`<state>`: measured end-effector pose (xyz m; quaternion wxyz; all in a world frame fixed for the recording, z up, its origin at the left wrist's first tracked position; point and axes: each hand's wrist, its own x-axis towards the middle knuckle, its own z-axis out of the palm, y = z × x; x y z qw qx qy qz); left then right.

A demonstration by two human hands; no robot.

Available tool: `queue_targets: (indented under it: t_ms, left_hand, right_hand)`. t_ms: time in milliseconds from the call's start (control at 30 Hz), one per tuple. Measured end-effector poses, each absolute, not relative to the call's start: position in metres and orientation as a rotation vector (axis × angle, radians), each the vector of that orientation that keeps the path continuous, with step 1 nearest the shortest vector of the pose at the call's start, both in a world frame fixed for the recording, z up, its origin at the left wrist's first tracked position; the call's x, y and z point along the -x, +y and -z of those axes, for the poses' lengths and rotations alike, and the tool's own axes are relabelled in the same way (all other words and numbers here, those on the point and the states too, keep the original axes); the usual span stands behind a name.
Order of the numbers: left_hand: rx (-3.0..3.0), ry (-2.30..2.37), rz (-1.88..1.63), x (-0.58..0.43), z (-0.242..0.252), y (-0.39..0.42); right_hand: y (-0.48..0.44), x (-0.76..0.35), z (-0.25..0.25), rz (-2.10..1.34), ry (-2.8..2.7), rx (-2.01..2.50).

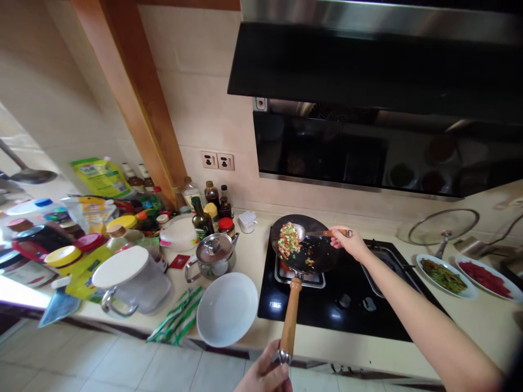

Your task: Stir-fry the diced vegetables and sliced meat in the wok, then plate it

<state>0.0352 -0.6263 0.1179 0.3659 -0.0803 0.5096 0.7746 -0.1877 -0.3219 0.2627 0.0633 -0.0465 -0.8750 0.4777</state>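
Note:
My left hand [267, 371] is closed round the end of the wooden handle of a black wok [318, 239]. The wok is over the left burner and looks tilted to the left. Chopped food in red, green and pale bits [289, 239] is heaped at its left side, with a few scraps lower down. My right hand [347, 242] grips the wooden handle of a metal ladle [301, 233], whose head touches the heap. Just left of the stove lies an empty white plate [227, 310].
A lidded steel pot [216, 253], a striped cloth [177, 316], a plastic pitcher [133, 280] and crowded bottles and jars fill the left counter. Right of the black stove [327, 316] are plates of green food [445, 276] and red food [484, 277], plus a glass lid [443, 227]. A range hood [368, 71] hangs above.

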Motion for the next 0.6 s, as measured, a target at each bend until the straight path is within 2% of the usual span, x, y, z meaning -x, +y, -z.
queue_targets:
  t_ms: [67,200,333,600]
  left_hand:
    - [0.228,1.299,-2.005,-0.035,-0.121,-0.627]
    - [0.215,1.295,-2.004,-0.034,-0.126,-0.627]
    - [0.16,1.291,-1.949,-0.033,-0.121,-0.626]
    - [0.035,1.274,-1.878,-0.03,-0.119,-0.628]
  right_hand:
    - [-0.324,0.181,-0.259,-1.363,-2.692,-0.067]
    - [-0.335,0.158,-0.243,-0.83,-2.683,-0.67]
    - [-0.339,0.122,-0.238,-0.622,-2.809,-1.0]
    - [-0.34,0.049,-0.32,-0.433,-3.013,-1.06]
